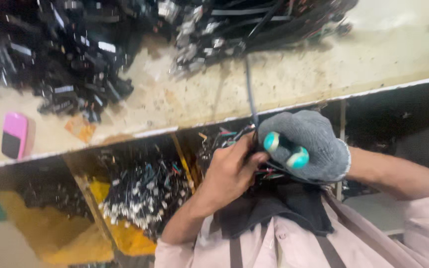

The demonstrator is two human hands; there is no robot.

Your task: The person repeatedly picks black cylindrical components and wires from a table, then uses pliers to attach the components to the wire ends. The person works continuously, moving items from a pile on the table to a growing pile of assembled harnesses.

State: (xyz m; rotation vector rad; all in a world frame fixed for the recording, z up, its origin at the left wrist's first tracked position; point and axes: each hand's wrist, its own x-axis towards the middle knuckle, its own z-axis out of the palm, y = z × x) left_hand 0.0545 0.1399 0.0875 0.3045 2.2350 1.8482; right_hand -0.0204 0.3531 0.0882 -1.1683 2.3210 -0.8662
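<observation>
Left hand (pixel 229 171), bare, and right hand (pixel 306 144) in gray glove are together at frame center, both clamped on a black cable (pixel 250 92) w/ teal-handled cutters (pixel 286 150); cable runs to 12 o'clock over the workbench (pixel 323 69).

A bare left hand (pixel 229 171) and grey-gloved right hand (pixel 306 146) grip a wire bundle (pixel 254 136) below the workbench (pixel 294 84).

A workshop for sorting or assembling wiring. A worn, stained worktop (pixel 294 79) carries heaps of black cables (pixel 65 54) and connectors (pixel 199 39). Beneath its edge, open bins (pixel 90 198) with yellow lining hold more loose wires (pixel 145 188) with metal ends. A pink phone (pixel 15 135) lies on the worktop.
</observation>
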